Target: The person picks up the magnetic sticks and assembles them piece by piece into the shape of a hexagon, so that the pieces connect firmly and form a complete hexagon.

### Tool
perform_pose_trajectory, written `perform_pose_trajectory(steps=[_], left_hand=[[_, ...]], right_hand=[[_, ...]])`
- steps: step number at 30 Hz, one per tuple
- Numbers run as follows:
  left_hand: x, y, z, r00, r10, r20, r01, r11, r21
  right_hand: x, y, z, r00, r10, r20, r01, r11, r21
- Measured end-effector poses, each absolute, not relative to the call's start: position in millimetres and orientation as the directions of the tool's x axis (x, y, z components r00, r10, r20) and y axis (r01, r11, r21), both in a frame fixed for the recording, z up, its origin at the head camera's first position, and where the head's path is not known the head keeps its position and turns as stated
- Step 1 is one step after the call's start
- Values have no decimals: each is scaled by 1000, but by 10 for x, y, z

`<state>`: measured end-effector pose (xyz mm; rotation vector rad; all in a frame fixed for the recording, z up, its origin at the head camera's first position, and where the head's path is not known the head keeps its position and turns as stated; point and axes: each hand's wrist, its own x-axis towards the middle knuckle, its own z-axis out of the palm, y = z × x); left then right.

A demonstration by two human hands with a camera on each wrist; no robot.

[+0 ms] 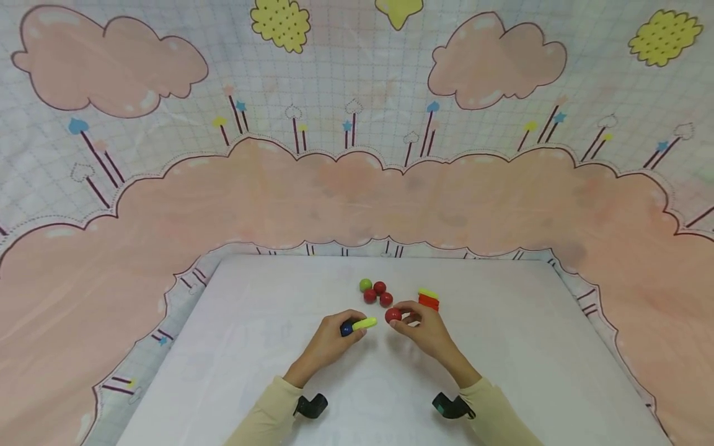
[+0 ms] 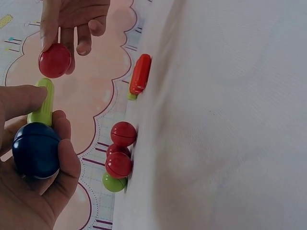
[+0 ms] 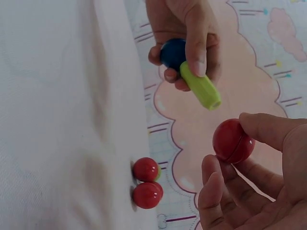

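Note:
My left hand (image 1: pixel 331 337) grips a dark blue ball (image 2: pixel 36 151) with a yellow-green rod (image 3: pixel 201 87) joined to it or pressed against it. The thumb lies along the rod, and its free end points at the right hand. In my right hand (image 1: pixel 426 328) a red ball (image 3: pixel 233 141) with a seam line is pinched between thumb and fingertips. A small gap separates the red ball from the rod's end. Both hands are held above the white table, near its middle.
Just beyond the hands, several loose balls sit together: a green ball (image 1: pixel 365 285) and red balls (image 1: pixel 370 296). Red rods (image 1: pixel 428 301) lie beside a yellow-green rod (image 1: pixel 427 292) behind the right hand. The white table (image 1: pixel 251 297) meets a patterned cloth at the back.

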<state>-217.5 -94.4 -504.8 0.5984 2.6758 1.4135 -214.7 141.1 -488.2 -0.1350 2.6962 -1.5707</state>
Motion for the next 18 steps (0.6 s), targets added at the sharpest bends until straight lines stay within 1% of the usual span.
perform_pose_trajectory(steps=[7,12,18], left_hand=[[-2160,-891,-5042,-914,383,134,326,497,804],[-2144,-858,-5046,-909,392,143,340,497,798],[-2124,-840,-5042,-906,398,144,345,496,797]], right_hand=[[-2112,1427,-4893,-995,-91,31,-70,464,-883],[-2084,1416,-4914,-992,-120,32,-83,444,-892],[-2061,1399,-4936,-990,-137,33,-92,448,-889]])
